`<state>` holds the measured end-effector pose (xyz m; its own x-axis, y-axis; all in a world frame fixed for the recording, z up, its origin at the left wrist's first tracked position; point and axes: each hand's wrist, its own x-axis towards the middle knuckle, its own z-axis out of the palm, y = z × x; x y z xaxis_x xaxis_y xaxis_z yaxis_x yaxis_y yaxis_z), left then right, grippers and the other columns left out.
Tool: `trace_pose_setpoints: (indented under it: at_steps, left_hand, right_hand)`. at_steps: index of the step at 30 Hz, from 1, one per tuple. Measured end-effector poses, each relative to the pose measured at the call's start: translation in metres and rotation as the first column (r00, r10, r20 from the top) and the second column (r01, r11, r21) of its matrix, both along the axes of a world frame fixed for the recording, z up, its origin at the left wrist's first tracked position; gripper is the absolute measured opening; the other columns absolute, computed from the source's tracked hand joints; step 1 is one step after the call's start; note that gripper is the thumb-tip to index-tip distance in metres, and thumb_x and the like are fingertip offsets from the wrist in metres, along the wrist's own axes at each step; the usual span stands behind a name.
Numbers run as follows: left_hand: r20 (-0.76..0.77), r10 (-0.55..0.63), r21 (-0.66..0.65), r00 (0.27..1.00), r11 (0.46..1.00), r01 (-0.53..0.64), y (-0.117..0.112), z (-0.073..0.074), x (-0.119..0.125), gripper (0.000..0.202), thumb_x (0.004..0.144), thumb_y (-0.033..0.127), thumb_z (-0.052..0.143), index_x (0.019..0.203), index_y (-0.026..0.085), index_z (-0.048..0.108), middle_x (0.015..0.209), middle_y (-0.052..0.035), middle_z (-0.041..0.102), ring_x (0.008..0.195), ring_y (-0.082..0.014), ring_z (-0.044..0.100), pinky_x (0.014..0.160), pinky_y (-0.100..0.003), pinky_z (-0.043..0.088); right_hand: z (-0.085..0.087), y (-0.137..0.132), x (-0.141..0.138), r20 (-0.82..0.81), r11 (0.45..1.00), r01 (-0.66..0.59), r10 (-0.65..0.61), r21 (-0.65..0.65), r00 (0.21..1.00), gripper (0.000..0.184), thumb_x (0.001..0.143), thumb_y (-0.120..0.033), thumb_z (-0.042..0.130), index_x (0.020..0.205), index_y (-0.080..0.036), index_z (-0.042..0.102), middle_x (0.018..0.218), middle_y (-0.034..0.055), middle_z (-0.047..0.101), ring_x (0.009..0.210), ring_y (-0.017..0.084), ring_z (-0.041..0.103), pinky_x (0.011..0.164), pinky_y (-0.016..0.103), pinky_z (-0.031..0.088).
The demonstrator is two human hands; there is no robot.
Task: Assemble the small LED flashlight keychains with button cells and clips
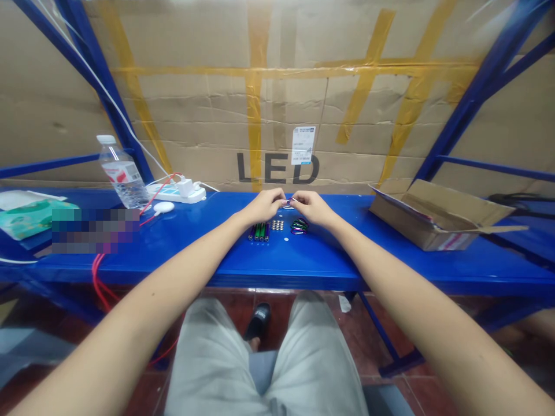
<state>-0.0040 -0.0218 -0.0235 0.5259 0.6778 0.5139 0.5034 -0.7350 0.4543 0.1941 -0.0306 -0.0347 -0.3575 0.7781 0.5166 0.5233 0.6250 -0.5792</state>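
Observation:
My left hand (pixel 269 203) and my right hand (pixel 310 206) meet above the blue table (pixel 286 260), fingertips almost touching. Each is closed in a pinch. Between them shows a small purple and silvery piece, too small to name. Below my left hand lies a row of slim metallic tubes (pixel 259 231) in purple, green and black. Several small round silvery pieces (pixel 278 225) form a neat block to the right of the tubes. Under my right hand is a little pile of coloured carabiner-like loops (pixel 299 226). Something shiny and flat lies just behind the fingertips, partly hidden.
An open cardboard box (pixel 437 222) sits on the right. To the left stand a water bottle (pixel 124 173), a white power strip (pixel 184 190) with cables, a round white charger (pixel 163 207) and a green tissue pack (pixel 32 216). A large cardboard sheet (pixel 195 127) closes the back.

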Motion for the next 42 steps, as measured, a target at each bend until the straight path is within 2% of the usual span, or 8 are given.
trace_pose_setpoints:
  at_steps: [5, 8, 11, 14, 20, 34, 39, 42]
  left_hand:
    - [-0.019, -0.016, -0.152, 1.0, 0.988, 0.013, 0.009, -0.002, 0.0, 0.028, 0.094, 0.028, 0.043, 0.074, 0.016, 0.059, 0.067, -0.0012, 0.061, 0.067, -0.0151, 0.056, 0.067, -0.028, 0.043]
    - [-0.041, -0.008, -0.157, 0.999, 0.988, 0.001, 0.012, -0.002, -0.004, 0.023, 0.09, 0.028, 0.049, 0.083, 0.015, 0.066, 0.079, -0.003, 0.068, 0.075, -0.0164, 0.06, 0.072, -0.027, 0.045]
    - [-0.188, 0.06, -0.078, 0.98, 0.994, -0.076, 0.013, -0.001, -0.011, 0.021, 0.085, 0.03, 0.055, 0.092, 0.017, 0.071, 0.092, -0.0048, 0.073, 0.084, -0.0193, 0.063, 0.076, -0.028, 0.045]
    - [-0.408, 0.139, 0.053, 0.902, 0.99, -0.129, 0.014, 0.001, -0.017, 0.022, 0.084, 0.03, 0.057, 0.093, 0.02, 0.074, 0.095, -0.0065, 0.074, 0.084, -0.0222, 0.064, 0.074, -0.03, 0.044]
    - [-0.612, 0.087, 0.156, 0.786, 0.988, 0.012, 0.023, 0.002, -0.014, 0.025, 0.082, 0.019, 0.056, 0.094, 0.021, 0.077, 0.095, -0.0074, 0.074, 0.09, -0.0218, 0.064, 0.081, -0.03, 0.045]
    - [-0.609, 0.156, 0.103, 0.778, 0.988, -0.117, 0.027, 0.009, -0.033, 0.019, 0.082, 0.022, 0.059, 0.093, 0.019, 0.074, 0.094, -0.0078, 0.073, 0.093, -0.0218, 0.063, 0.084, -0.03, 0.044]
    - [-0.448, 0.239, 0.006, 0.862, 0.964, -0.264, 0.022, 0.011, -0.04, 0.027, 0.09, 0.028, 0.05, 0.108, 0.016, 0.066, 0.106, -0.0099, 0.071, 0.093, -0.0211, 0.063, 0.081, -0.03, 0.046]
    - [-0.371, 0.189, -0.069, 0.909, 0.971, -0.23, 0.022, 0.011, -0.043, 0.025, 0.088, 0.027, 0.053, 0.104, 0.015, 0.068, 0.106, -0.0086, 0.072, 0.095, -0.0202, 0.065, 0.084, -0.029, 0.048]
  right_hand:
    - [-0.001, 0.0, 0.0, 0.085, 0.996, 0.041, -0.048, 0.079, 0.995, 0.018, 0.087, -0.031, 0.052, 0.082, -0.016, 0.062, 0.074, 0.0016, 0.061, 0.07, 0.015, 0.05, 0.068, 0.026, 0.038]
    - [-0.002, 0.002, 0.001, 0.124, 0.994, 0.077, -0.087, 0.083, 0.988, 0.019, 0.087, -0.03, 0.052, 0.081, -0.016, 0.063, 0.075, 0.0022, 0.063, 0.07, 0.015, 0.05, 0.067, 0.026, 0.037]
    - [-0.004, 0.004, 0.004, 0.157, 0.99, 0.119, -0.13, 0.081, 0.979, 0.02, 0.087, -0.029, 0.053, 0.079, -0.016, 0.064, 0.075, 0.0024, 0.064, 0.068, 0.015, 0.05, 0.065, 0.026, 0.035]
    - [-0.005, 0.006, 0.007, 0.195, 0.986, 0.157, -0.164, 0.053, 0.967, 0.018, 0.086, -0.028, 0.053, 0.078, -0.016, 0.065, 0.074, 0.0021, 0.064, 0.067, 0.014, 0.049, 0.064, 0.026, 0.034]
    - [-0.006, 0.007, 0.008, 0.253, 0.988, 0.156, -0.156, 0.019, 0.955, 0.016, 0.086, -0.024, 0.055, 0.074, -0.016, 0.062, 0.069, 0.0008, 0.061, 0.065, 0.014, 0.049, 0.061, 0.026, 0.032]
    - [-0.006, 0.006, 0.008, 0.237, 0.988, 0.148, -0.136, -0.036, 0.962, 0.017, 0.088, -0.024, 0.055, 0.072, -0.019, 0.056, 0.068, 0.0023, 0.064, 0.065, 0.016, 0.054, 0.063, 0.028, 0.036]
    - [-0.011, 0.008, 0.006, 0.049, 0.983, 0.069, -0.061, -0.17, 0.997, 0.01, 0.094, -0.021, 0.044, 0.085, -0.022, 0.048, 0.074, 0.0038, 0.071, 0.073, 0.02, 0.063, 0.071, 0.032, 0.044]
    - [-0.011, 0.008, 0.001, -0.005, 0.986, 0.014, -0.015, -0.166, 1.0, 0.007, 0.095, -0.023, 0.041, 0.089, -0.023, 0.045, 0.083, 0.0047, 0.075, 0.085, 0.022, 0.063, 0.081, 0.036, 0.046]
